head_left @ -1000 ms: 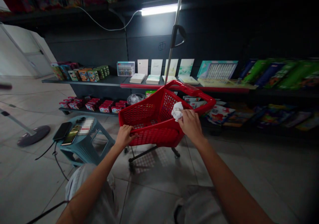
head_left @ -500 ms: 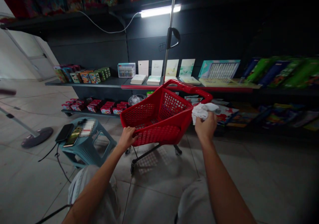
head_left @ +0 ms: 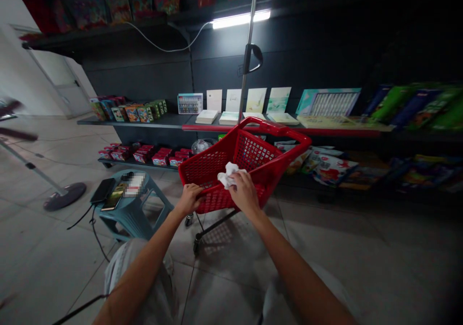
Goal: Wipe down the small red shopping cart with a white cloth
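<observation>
A small red shopping cart point(head_left: 275, 173) with perforated basket walls stands on the floor in front of me. My left hand point(head_left: 190, 198) grips the near rim of its basket toward the left end, fingers curled over the edge. In my right hand point(head_left: 245, 190) is a crumpled white cloth point(head_left: 227, 175), pinched at the middle of that same near rim. The part of the rim beneath the cloth is hidden. The cart's handle point(head_left: 278, 128) rises at the far right, with neither hand on it.
A blue-grey plastic stool point(head_left: 135, 214) at left holds a phone point(head_left: 113, 198) and other small items. Behind it stands a fan base point(head_left: 65, 196). Dark shelves point(head_left: 173, 118) with books, boxes and packets run behind the cart, and a metal pole point(head_left: 249, 31) rises there.
My right hand has carried the white cloth leftward from beside the cart's handle to the near rim. My left hand keeps its grip on the rim. The view has shifted slightly.
</observation>
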`<state>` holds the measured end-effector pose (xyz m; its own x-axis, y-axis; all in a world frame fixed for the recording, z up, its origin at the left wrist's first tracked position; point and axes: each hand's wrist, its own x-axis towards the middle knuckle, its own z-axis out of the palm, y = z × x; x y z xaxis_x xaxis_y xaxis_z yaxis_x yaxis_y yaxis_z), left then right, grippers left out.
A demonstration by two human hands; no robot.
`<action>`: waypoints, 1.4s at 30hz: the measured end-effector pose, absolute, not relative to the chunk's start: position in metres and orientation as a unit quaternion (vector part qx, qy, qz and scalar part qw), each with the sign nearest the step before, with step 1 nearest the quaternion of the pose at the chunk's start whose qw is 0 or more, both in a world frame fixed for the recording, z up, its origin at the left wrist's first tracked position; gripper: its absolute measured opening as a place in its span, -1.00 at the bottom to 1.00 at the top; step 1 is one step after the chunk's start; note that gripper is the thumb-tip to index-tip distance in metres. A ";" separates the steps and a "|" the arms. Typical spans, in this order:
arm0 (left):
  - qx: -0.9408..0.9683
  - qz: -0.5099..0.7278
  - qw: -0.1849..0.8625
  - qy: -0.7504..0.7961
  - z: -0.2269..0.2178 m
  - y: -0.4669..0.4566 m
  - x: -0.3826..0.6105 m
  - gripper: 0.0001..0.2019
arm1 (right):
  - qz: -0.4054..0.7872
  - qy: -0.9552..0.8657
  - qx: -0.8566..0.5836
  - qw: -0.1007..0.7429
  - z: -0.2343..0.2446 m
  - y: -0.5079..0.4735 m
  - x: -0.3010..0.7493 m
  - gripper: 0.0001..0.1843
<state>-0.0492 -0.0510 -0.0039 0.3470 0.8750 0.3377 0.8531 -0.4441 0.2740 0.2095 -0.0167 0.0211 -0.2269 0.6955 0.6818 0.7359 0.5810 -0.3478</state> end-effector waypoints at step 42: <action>0.811 0.033 0.005 0.584 0.015 -0.055 -0.038 -0.71 | -0.144 -0.772 -0.582 0.211 0.065 0.017 0.259 -0.60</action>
<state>-0.0377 -0.0554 0.0148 0.3150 0.9479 0.0471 0.9472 -0.3171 0.0475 0.2594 0.0172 0.0652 -0.2338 0.8377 0.4936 0.9593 0.2815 -0.0233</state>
